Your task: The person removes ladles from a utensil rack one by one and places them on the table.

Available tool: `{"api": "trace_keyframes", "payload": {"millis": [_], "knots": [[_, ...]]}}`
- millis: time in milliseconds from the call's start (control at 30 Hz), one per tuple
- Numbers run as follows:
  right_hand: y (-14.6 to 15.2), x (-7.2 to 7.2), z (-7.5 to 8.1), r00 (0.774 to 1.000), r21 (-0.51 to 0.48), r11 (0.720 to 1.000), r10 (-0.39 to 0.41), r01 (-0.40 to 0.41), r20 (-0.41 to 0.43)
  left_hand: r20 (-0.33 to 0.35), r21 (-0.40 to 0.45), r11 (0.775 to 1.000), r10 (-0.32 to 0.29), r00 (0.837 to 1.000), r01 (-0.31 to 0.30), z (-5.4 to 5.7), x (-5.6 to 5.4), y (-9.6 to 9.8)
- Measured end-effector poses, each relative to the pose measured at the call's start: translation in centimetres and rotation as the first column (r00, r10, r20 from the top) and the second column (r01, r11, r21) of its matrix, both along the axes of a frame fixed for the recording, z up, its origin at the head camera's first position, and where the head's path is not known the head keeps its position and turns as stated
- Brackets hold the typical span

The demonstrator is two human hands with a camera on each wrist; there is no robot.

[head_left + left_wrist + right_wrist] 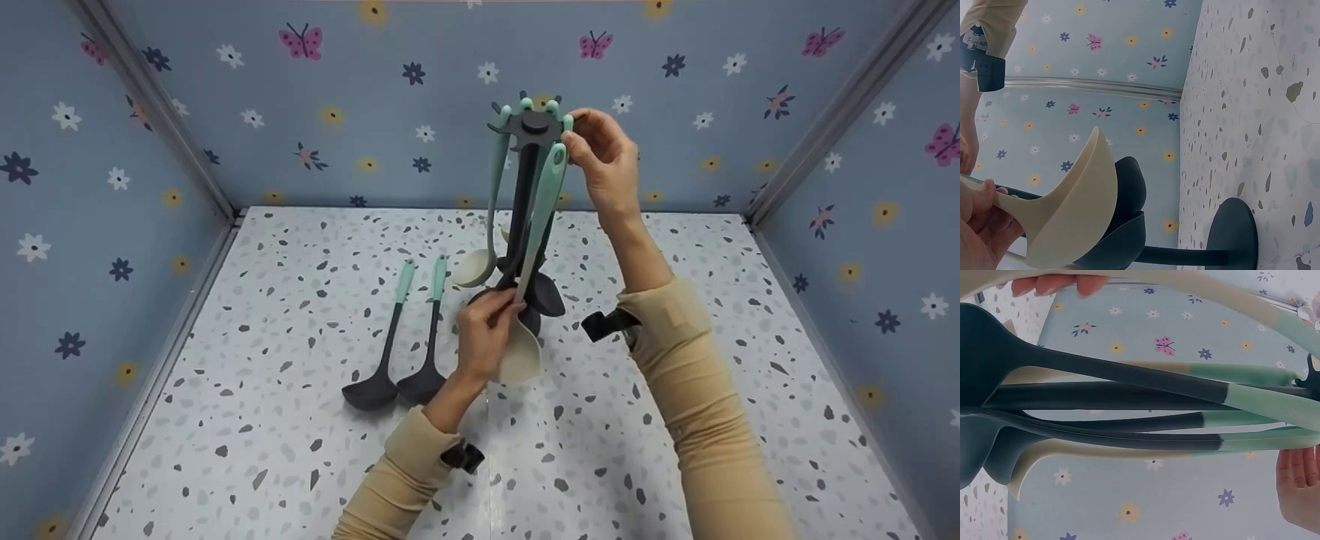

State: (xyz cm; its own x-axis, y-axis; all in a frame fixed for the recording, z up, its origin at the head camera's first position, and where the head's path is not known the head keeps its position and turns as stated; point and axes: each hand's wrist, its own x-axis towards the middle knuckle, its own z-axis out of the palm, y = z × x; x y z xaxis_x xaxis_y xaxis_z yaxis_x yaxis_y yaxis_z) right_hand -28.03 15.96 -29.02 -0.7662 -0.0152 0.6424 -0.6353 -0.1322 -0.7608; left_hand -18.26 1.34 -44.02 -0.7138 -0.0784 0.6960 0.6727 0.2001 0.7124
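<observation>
A dark utensil stand with a hooked top stands upright, hung with several mint-handled ladles and spoons. My left hand pinches the neck of a cream ladle; its mint handle leans up to the front of the hooks. In the left wrist view, the cream ladle's bowl hides part of the dark bowls behind it. At the top right of the stand, my right hand pinches the end of another mint handle. The right wrist view shows the fingers against the mint handles.
Two dark ladles with mint handles, a left one and a right one, lie side by side on the speckled table, left of the stand. Flowered blue panels enclose the back and both sides. The stand's round base rests on the table.
</observation>
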Motion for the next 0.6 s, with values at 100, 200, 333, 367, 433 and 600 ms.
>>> {"api": "trace_keyframes", "payload": {"millis": [100,200,333,367,433,600], "knots": [[0.1,0.0,0.0,1.0,-0.004,1.0,0.001,-0.001,0.008,0.008,-0.01,1.0,0.008,1.0,-0.008,-0.3,0.0,-0.4],[0.1,-0.1,-0.1,1.0,0.0,1.0,-0.002,0.002,0.01,0.009,-0.013,1.0,0.01,1.0,-0.01,-0.3,0.2,-0.9],[0.2,-0.2,-0.2,1.0,0.005,1.0,-0.008,0.008,0.014,0.016,-0.015,1.0,0.003,1.0,-0.003,-0.3,0.5,-1.7],[0.2,-0.2,-0.2,1.0,0.004,1.0,-0.007,0.007,0.014,0.018,-0.017,1.0,0.003,1.0,-0.003,-0.3,0.5,-1.9],[0.2,-0.2,-0.2,1.0,0.001,1.0,-0.005,0.005,0.008,0.012,-0.024,1.0,0.01,1.0,-0.009,-0.4,0.6,-2.3],[0.1,-0.2,0.0,1.0,-0.011,1.0,0.002,-0.001,0.015,0.017,-0.042,0.998,0.038,0.999,-0.037,-0.5,0.8,-3.2]]}}
